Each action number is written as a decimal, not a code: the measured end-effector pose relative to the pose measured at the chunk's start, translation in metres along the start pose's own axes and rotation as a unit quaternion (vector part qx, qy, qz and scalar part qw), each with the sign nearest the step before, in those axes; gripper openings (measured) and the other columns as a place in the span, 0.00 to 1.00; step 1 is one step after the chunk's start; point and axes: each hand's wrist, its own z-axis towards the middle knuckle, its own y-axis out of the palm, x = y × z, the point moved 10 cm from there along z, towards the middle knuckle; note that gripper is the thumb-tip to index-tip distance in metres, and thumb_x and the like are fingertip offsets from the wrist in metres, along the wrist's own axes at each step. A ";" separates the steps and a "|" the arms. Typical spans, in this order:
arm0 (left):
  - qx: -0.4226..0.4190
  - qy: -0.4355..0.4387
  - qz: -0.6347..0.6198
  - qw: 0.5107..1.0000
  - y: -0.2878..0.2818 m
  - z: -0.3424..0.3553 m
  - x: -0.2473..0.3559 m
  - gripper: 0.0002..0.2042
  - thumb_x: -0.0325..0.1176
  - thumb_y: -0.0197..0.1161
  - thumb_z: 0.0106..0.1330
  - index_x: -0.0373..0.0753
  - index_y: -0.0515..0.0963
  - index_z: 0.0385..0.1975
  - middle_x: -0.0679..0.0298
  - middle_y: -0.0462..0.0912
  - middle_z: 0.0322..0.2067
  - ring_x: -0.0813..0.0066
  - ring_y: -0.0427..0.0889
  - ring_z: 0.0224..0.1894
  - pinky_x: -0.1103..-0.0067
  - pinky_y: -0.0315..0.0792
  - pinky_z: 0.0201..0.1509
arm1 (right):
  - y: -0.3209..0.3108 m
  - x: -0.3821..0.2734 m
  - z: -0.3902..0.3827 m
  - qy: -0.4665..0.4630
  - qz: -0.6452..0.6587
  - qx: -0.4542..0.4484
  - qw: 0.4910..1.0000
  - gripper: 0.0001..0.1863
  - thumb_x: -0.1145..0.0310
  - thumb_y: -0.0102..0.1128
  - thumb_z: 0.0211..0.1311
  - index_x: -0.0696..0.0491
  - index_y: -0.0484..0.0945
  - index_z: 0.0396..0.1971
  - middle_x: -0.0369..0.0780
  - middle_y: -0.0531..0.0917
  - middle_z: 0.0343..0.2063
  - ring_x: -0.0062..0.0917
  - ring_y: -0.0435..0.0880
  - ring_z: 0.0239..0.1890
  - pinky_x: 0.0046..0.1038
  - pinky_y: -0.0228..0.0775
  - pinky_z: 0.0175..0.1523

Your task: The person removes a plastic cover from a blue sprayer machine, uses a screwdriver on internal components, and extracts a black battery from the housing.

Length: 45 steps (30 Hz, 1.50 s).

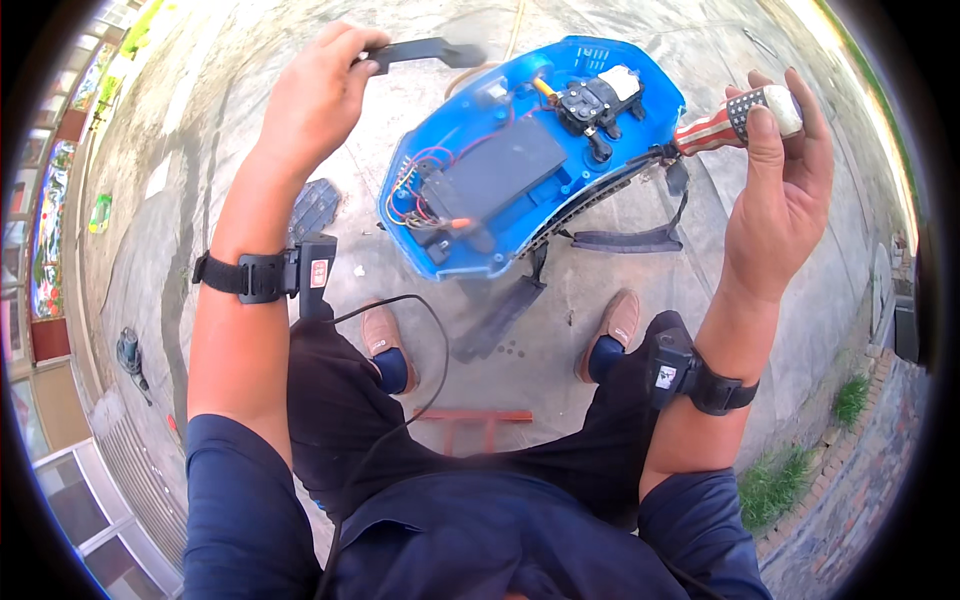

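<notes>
My left hand (325, 85) pinches a flat black plastic piece (425, 52) by one end, held beside the far left rim of a blue plastic housing (400, 215). My right hand (785, 180) is closed round a screwdriver (715, 130) with a striped, star-patterned handle. The screwdriver points left toward the housing's right edge; whether its tip touches anything cannot be made out. Inside the open housing sit a dark box-shaped battery (505, 170), a small black pump (600, 100) and several loose coloured wires (425, 185).
Dark straps (630, 240) hang from the housing's near right side onto the concrete ground (250, 350). A dark flat part (313, 208) lies by my left forearm. A power tool (130, 360) rests far left. Under me shows a red stool frame (475, 417); a cable crosses my left thigh.
</notes>
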 end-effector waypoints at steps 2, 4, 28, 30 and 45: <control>0.005 -0.028 0.027 0.999 -0.012 -0.025 -0.025 0.11 0.21 0.62 0.68 0.39 0.81 0.48 0.57 0.83 0.43 0.57 0.86 0.43 0.67 0.77 0.47 | 0.002 0.000 0.000 0.008 0.003 -0.003 1.000 0.22 0.77 0.60 0.75 0.61 0.73 0.65 0.45 0.86 0.51 0.21 0.85 0.48 0.24 0.79 0.55; -0.022 -0.120 0.081 0.989 -0.014 -0.056 -0.061 0.11 0.23 0.63 0.67 0.38 0.81 0.48 0.56 0.82 0.44 0.56 0.86 0.43 0.67 0.77 0.47 | 0.006 -0.001 -0.002 0.009 0.001 -0.014 1.000 0.22 0.77 0.60 0.75 0.62 0.73 0.65 0.46 0.85 0.51 0.21 0.85 0.48 0.24 0.79 0.55; -0.081 -0.278 -0.263 0.920 0.065 -0.107 -0.014 0.14 0.35 0.65 0.73 0.33 0.81 0.51 0.59 0.88 0.41 0.71 0.86 0.43 0.75 0.80 0.48 | 0.090 -0.009 -0.037 0.051 0.042 -0.190 0.980 0.24 0.75 0.63 0.72 0.60 0.70 0.65 0.52 0.81 0.54 0.40 0.87 0.53 0.39 0.80 0.59; -0.075 -0.265 -0.230 0.934 0.064 -0.106 -0.012 0.14 0.35 0.65 0.72 0.34 0.81 0.51 0.57 0.88 0.41 0.69 0.87 0.43 0.74 0.80 0.48 | 0.091 -0.008 -0.040 0.055 0.046 -0.196 0.978 0.24 0.75 0.64 0.72 0.60 0.70 0.64 0.51 0.81 0.54 0.40 0.87 0.53 0.39 0.80 0.59; -0.049 -0.223 -0.142 0.963 0.062 -0.101 -0.010 0.13 0.36 0.65 0.71 0.37 0.80 0.50 0.53 0.88 0.41 0.60 0.89 0.43 0.69 0.81 0.49 | 0.114 -0.035 -0.068 0.006 0.068 -0.295 0.953 0.30 0.77 0.72 0.63 0.58 0.69 0.63 0.49 0.81 0.53 0.38 0.86 0.53 0.41 0.80 0.60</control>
